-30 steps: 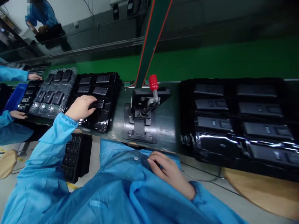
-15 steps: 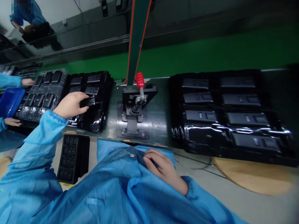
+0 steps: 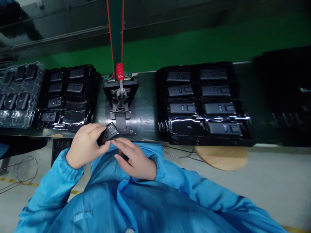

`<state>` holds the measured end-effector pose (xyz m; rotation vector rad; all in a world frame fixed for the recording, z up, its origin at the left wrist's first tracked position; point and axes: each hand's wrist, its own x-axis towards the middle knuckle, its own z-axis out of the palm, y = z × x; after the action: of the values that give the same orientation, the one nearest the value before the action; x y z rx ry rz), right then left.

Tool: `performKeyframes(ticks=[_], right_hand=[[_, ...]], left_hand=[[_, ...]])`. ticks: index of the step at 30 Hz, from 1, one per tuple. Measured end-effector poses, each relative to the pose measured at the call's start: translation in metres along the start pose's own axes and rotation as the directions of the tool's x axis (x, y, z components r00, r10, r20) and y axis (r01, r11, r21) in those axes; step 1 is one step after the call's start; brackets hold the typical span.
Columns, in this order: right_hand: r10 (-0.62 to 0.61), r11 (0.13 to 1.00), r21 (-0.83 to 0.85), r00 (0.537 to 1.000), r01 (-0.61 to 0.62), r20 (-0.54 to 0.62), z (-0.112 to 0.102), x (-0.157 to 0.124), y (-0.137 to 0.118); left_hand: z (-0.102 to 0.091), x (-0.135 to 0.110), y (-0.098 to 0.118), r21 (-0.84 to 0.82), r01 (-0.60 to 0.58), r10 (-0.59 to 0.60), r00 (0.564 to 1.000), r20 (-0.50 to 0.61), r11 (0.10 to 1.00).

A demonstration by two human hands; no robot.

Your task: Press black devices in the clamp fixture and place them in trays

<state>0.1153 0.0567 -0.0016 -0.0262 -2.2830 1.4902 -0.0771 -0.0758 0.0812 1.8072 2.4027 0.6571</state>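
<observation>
My left hand (image 3: pixel 84 145) is closed around a small black plastic part (image 3: pixel 108 133), held just above my lap at the bench's front edge. My right hand (image 3: pixel 133 158) lies close under it, fingers curled, fingertips reaching toward the part; whether it holds anything is hidden. Straight ahead stands a black clamp fixture (image 3: pixel 120 97) with a red-handled lever (image 3: pixel 119 71). The black tray (image 3: pixel 66 94) on the left holds several similar parts and has open pockets.
A larger black tray (image 3: pixel 204 103) of parts sits right of the fixture. A clear blister tray (image 3: pixel 17 94) lies far left. A green conveyor belt (image 3: pixel 194 48) runs behind. A round wooden stool (image 3: pixel 221 157) stands below the bench edge on the right.
My left hand lifted a black part out of the left tray and brought it right and toward me. My right hand rose from my lap to meet it. The view swung right.
</observation>
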Motion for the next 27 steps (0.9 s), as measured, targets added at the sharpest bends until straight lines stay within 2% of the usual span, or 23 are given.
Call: performKeyframes(ticks=[6,11,19,27], right_hand=[[0.175,0.976,-0.138,0.984,-0.171,0.015,-0.009,-0.002,0.019],[0.305,0.908,-0.307,0.952,-0.285,0.016,-0.019,0.014,0.027],[0.411,0.841,-0.411,0.91,-0.352,0.062,-0.034,0.051,0.028],[0.408,0.827,-0.468,0.905,-0.312,0.117,-0.037,0.059,0.028]], left_hand=[[0.056,0.014,-0.002,-0.015,0.091,-0.091,0.996,-0.018,0.996],[0.082,0.027,-0.008,0.003,0.115,-0.115,0.993,-0.003,0.993],[0.091,0.026,-0.023,-0.091,0.138,-0.138,0.99,0.009,0.986],[0.091,0.02,-0.03,-0.193,0.177,-0.174,0.984,0.031,0.965]])
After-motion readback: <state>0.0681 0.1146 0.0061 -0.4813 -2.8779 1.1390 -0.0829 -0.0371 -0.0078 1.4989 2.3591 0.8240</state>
